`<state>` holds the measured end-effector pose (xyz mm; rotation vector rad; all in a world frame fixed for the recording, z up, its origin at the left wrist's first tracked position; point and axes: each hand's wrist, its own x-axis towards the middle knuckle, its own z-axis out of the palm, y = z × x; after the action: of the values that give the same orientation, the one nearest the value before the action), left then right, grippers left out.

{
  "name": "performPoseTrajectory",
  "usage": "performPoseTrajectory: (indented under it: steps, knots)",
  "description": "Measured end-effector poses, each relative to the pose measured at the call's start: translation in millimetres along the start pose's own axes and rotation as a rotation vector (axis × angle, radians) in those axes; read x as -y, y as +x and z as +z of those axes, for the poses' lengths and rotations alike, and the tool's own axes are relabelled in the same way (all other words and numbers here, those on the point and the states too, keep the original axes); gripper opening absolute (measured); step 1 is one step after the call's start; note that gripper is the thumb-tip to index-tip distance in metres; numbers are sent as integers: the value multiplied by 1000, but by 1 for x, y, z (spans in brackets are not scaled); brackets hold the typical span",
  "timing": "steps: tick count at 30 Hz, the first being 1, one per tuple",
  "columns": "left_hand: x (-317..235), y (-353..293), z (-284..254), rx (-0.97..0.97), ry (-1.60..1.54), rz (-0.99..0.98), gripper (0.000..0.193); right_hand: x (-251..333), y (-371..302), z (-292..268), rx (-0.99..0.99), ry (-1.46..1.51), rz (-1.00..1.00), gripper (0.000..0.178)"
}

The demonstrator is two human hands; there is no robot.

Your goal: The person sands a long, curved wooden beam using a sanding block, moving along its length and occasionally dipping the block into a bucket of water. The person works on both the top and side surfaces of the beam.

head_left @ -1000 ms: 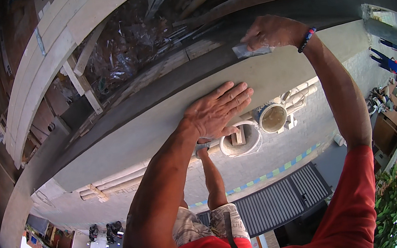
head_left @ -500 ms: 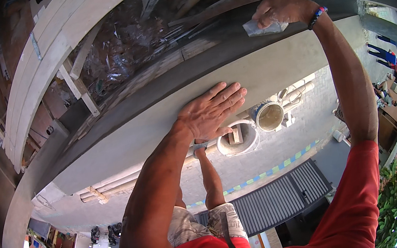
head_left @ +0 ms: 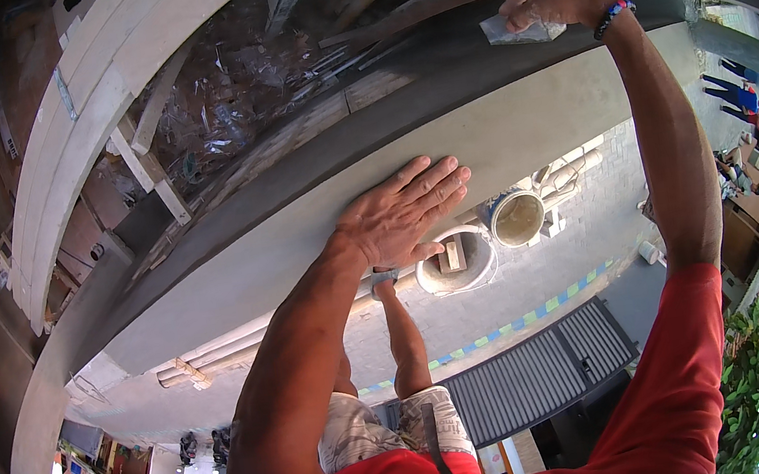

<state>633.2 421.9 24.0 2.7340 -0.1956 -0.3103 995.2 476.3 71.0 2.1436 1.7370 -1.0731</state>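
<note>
My left hand [head_left: 402, 207] lies flat, fingers stretched out, against the smooth pale grey plastered face of a long concrete ledge [head_left: 555, 113]. Higher up and to the right, my right hand [head_left: 561, 0] grips a flat, whitish-grey piece [head_left: 520, 30] with a straight lower edge. Its exact kind cannot be made out. That piece is on or just over the darker grey top surface [head_left: 434, 71] of the ledge. My fingers curl over its upper side, and a beaded bracelet circles that wrist.
Below the ledge, a pale bucket [head_left: 489, 270] with a wooden block [head_left: 450, 256] in it stands beside a second bucket [head_left: 518, 219]. Poles [head_left: 223, 358] lie along the paving. Curved pale boards [head_left: 52, 155] and plastic scraps [head_left: 229, 113] fill the upper left. People [head_left: 735, 94] are far right.
My right hand has slid a little to the right and slightly upward along the ledge with the whitish-grey piece. My left hand stays in place on the plaster.
</note>
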Motion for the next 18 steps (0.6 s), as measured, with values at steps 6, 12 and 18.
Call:
performPoseTrajectory:
  steps: [6,12,18]
  knots:
    - [0,0,0,-5,2,0,76,-24,2,43,238,17,162,36]
    - [1,11,-2,-34,51,27,79,-73,38,61,-5,-99,-121,37]
    - [-1,-3,-2,17,137,-9,80,8,-5,21,-241,277,-115,42]
